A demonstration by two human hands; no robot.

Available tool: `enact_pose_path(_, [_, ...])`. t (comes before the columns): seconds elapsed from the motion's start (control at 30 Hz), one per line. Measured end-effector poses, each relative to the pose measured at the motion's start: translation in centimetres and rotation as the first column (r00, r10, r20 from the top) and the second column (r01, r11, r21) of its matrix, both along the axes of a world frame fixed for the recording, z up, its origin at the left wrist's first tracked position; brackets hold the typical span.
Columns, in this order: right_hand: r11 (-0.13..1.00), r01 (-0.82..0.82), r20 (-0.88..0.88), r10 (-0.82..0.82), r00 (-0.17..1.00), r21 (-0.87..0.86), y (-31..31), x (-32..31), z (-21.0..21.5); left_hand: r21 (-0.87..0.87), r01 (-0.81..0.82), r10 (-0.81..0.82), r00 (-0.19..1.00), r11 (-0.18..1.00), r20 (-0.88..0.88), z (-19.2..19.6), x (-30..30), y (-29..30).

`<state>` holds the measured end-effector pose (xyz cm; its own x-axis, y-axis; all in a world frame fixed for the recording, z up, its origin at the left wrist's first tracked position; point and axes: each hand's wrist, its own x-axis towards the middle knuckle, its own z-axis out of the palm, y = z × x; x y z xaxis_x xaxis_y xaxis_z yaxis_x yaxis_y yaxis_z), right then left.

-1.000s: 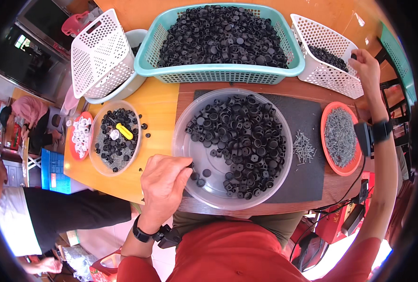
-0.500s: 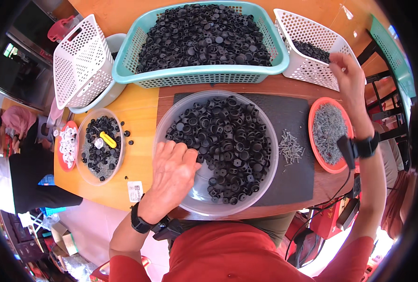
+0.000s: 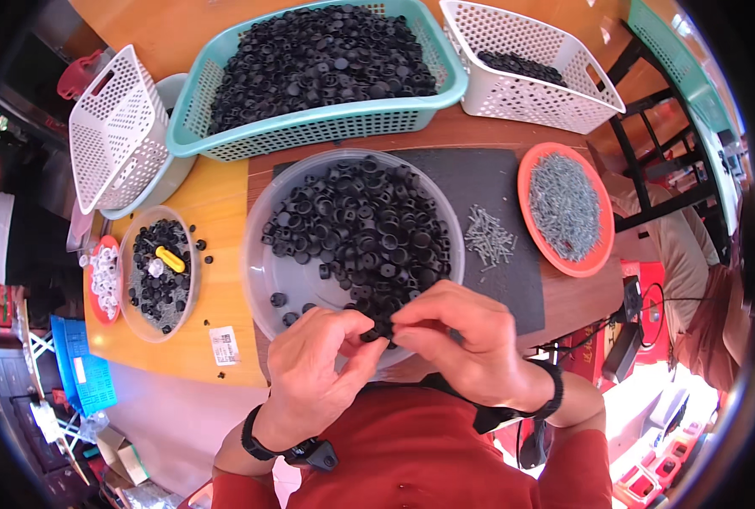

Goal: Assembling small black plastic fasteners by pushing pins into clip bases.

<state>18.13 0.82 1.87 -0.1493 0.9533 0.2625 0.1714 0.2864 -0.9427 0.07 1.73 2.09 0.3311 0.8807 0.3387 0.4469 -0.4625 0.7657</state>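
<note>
My left hand (image 3: pixel 320 369) and my right hand (image 3: pixel 471 343) meet over the near edge of a clear round tub (image 3: pixel 310 290). Between the fingertips of my left hand is a small round black plastic part (image 3: pixel 371 333), pinched at its side. The right fingertips are pinched together against the same spot; whether they also hold a screw is hidden. A heap of black plastic parts (image 3: pixel 356 212) fills most of the tub, with a few loose ones at its near left.
Right of the tub, short screws (image 3: pixel 489 237) lie on a black mat (image 3: pixel 526 293) beside an orange plate (image 3: pixel 574 269) heaped with screws. Behind stand a teal basket (image 3: pixel 327 116) of black parts and a white basket (image 3: pixel 530 103). An oval container (image 3: pixel 193 288) with a yellow object (image 3: pixel 170 259) sits left.
My right hand has come from the white basket at the back right to meet my left hand. The left has moved nearer me, out of the heap. The whole view has shifted and turned.
</note>
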Motion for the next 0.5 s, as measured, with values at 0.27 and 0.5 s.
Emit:
enact_pose_path(0.27, [0.901, -0.087, -0.297, -0.048, 0.954, -0.425, -1.4, -0.4, -0.4, -0.048, 0.032, -0.028, 0.997, 0.998, 0.077, -0.2, 1.0, -1.0])
enact_pose_path(0.5, [0.923, -0.028, -0.226, -0.065, 0.972, -0.384, -1.6, -0.3, -0.5, -0.597, 0.201, 0.179, 0.838, 0.777, 0.515, -0.6, 0.4, -1.5])
